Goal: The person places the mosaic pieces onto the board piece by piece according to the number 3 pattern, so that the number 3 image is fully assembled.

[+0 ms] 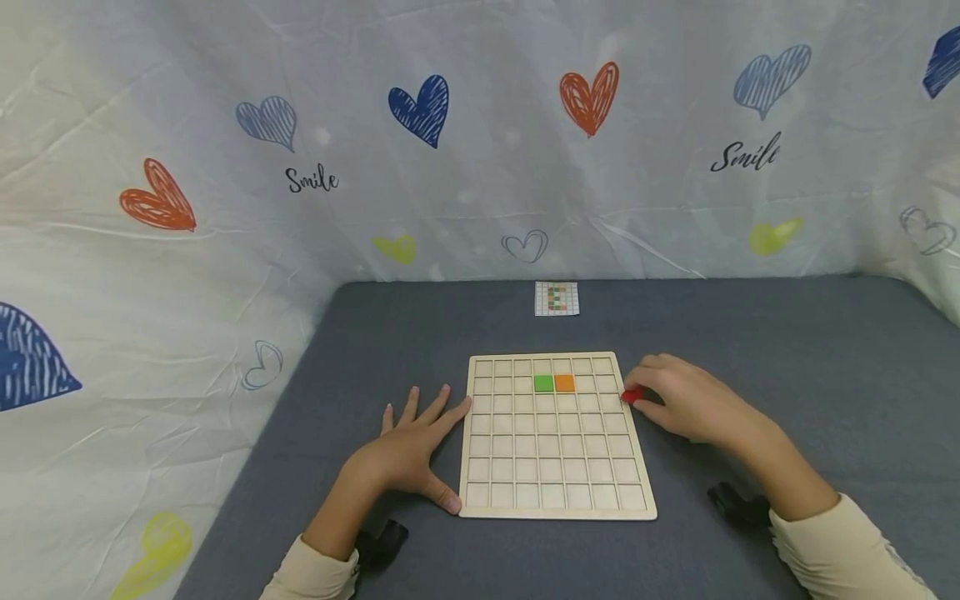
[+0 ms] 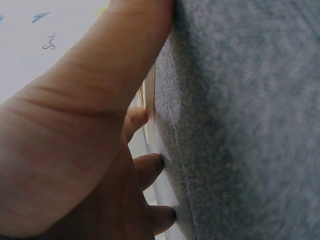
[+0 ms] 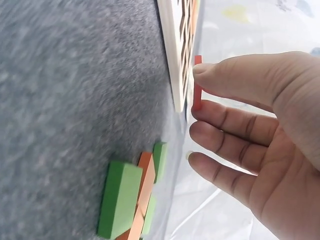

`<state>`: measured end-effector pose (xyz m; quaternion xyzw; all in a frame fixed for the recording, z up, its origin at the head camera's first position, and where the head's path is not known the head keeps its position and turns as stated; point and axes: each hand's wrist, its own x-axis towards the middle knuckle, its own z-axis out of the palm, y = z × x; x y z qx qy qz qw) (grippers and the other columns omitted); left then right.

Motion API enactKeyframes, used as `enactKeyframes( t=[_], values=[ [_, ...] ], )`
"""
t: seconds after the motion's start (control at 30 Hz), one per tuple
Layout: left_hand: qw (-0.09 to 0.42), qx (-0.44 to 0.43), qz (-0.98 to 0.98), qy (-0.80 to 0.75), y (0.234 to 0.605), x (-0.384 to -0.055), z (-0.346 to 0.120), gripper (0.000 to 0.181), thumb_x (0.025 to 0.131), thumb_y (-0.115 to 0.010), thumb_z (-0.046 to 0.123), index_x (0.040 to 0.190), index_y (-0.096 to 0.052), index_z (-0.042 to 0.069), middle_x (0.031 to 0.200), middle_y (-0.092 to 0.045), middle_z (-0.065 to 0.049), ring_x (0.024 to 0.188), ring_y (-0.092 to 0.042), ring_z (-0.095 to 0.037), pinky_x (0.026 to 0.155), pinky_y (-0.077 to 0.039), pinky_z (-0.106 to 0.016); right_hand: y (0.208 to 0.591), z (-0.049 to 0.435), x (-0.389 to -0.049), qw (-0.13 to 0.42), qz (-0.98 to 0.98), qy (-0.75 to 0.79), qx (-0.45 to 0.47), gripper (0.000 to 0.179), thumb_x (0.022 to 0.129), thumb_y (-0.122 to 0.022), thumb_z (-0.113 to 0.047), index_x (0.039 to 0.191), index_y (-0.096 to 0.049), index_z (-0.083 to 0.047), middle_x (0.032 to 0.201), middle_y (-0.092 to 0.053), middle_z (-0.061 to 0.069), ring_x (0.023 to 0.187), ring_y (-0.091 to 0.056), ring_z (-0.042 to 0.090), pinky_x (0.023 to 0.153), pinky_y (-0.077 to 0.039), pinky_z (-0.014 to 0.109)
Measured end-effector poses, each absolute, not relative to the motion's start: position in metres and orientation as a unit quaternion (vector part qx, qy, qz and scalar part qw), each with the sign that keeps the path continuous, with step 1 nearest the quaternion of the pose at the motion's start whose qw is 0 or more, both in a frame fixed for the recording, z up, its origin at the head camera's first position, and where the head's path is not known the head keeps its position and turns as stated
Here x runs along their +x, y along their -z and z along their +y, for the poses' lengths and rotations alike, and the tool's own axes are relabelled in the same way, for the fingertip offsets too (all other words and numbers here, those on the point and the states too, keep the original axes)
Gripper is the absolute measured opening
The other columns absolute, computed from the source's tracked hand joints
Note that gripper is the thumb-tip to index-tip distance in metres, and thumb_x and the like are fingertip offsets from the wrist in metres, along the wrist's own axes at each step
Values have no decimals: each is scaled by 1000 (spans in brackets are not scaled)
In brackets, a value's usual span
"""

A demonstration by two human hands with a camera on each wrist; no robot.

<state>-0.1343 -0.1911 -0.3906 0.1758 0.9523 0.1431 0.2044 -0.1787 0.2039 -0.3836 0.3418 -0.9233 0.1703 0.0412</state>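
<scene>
A pale wooden grid board (image 1: 555, 425) lies on the cloth. A green tile (image 1: 543, 383) and an orange tile (image 1: 564, 382) sit side by side in its second row from the back. My right hand (image 1: 693, 400) pinches a flat red tile (image 3: 198, 92) between thumb and forefinger, just off the board's right edge. The other fingers of that hand are bent loosely in the right wrist view. On the opposite side, my left hand (image 1: 408, 450) spreads its fingers on the cloth, thumb and forefinger at the board's left edge.
Loose green pieces (image 3: 120, 197) and orange pieces (image 3: 145, 182) lie on the cloth below my right hand. A small card (image 1: 570, 310) with a coloured grid pattern lies beyond the board. The grey tabletop (image 1: 825, 358) ends at a hanging curtain (image 1: 480, 192) printed with hearts.
</scene>
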Motion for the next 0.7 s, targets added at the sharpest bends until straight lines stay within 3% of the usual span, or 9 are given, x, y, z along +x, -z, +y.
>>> enactKeyframes(
  t=[0.7],
  values=[
    [206, 177, 952, -143, 393, -135, -193, 135, 53, -88, 66, 163, -16, 34, 168, -2, -7, 148, 14, -43, 107, 7, -75, 383, 167, -194, 28, -909, -183, 373, 19, 83, -78, -1, 99, -76, -11, 96, -64, -2, 88, -55, 16, 73, -50, 36]
  ],
)
